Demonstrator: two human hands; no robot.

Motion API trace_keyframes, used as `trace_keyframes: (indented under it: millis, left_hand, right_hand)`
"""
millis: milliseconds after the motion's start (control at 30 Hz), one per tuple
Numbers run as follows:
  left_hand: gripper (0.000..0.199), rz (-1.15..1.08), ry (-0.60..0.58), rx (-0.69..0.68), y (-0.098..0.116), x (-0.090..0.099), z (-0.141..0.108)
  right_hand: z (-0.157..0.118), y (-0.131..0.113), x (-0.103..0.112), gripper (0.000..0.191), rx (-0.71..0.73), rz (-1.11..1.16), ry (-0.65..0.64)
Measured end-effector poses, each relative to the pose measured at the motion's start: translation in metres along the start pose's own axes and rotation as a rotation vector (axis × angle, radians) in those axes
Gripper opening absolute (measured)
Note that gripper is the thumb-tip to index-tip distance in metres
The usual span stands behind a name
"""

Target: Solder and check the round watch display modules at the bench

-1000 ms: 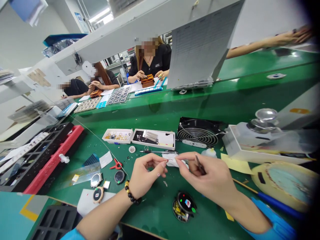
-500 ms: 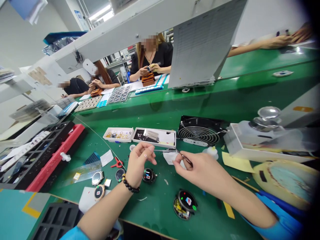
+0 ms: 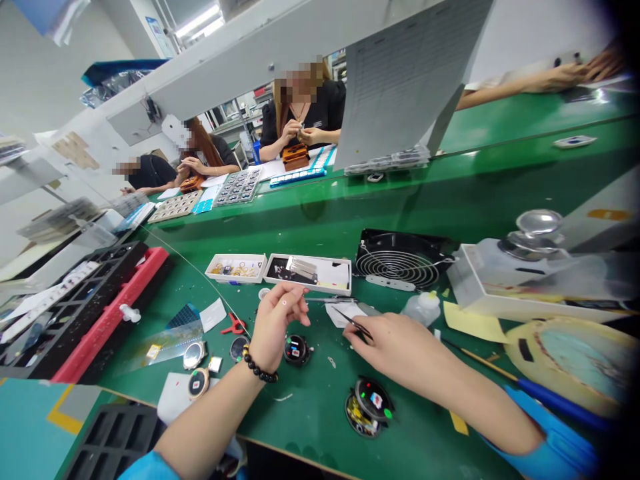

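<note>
My right hand (image 3: 397,347) is shut on a pair of fine black tweezers (image 3: 354,324), with their tips pointing left over a white paper scrap (image 3: 345,315). My left hand (image 3: 277,320) hangs above the green mat (image 3: 320,413) with its fingers curled. A small white speck (image 3: 284,303) sits on one finger, and I cannot make out anything held. Just below that hand lies a round watch module (image 3: 296,350). A larger round module (image 3: 370,405) with a gold-coloured underside lies between my forearms, touching neither hand.
Round watch bodies (image 3: 195,355) and red-handled snips (image 3: 234,325) lie left of my hands. White trays (image 3: 307,275) and a black fan (image 3: 403,259) stand beyond them. A blue-handled screwdriver (image 3: 550,398) lies right. Co-workers (image 3: 300,113) sit across the bench.
My left hand has moved back from the paper and toward the near module. My right hand has shifted down and right, still holding the tweezers. The co-worker opposite has raised both hands.
</note>
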State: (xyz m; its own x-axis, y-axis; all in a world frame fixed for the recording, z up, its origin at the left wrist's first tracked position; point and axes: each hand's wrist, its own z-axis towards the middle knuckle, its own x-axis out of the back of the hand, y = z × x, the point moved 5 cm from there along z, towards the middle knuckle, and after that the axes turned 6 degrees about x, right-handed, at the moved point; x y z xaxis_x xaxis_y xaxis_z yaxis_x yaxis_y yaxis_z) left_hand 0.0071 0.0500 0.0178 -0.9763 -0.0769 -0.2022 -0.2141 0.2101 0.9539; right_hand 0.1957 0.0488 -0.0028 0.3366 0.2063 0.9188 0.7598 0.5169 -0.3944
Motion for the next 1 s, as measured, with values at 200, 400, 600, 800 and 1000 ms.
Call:
trace_keyframes:
  millis: [200,400,600,800,1000]
  left_hand:
    - [0.038,0.093,-0.118,0.055,-0.007,-0.006,0.0]
    - [0.048,0.221,-0.235,0.043,-0.013,-0.016,-0.005]
    - [0.046,0.29,-0.259,0.0,-0.015,-0.016,-0.007]
    - [0.037,0.371,-0.238,-0.044,-0.014,-0.014,-0.011]
    - [0.029,0.475,-0.2,-0.097,-0.012,-0.016,-0.014]
  right_hand:
    - [-0.002,-0.003,0.019,0.031,-0.036,0.32,0.188]
    - [-0.004,-0.008,0.023,0.031,0.035,0.467,0.299]
    - [-0.005,-0.008,0.025,0.031,0.044,0.453,0.389]
    - [-0.005,-0.005,0.025,0.03,0.006,0.487,0.417]
    - [-0.005,-0.005,0.022,0.032,0.0,0.523,0.42]
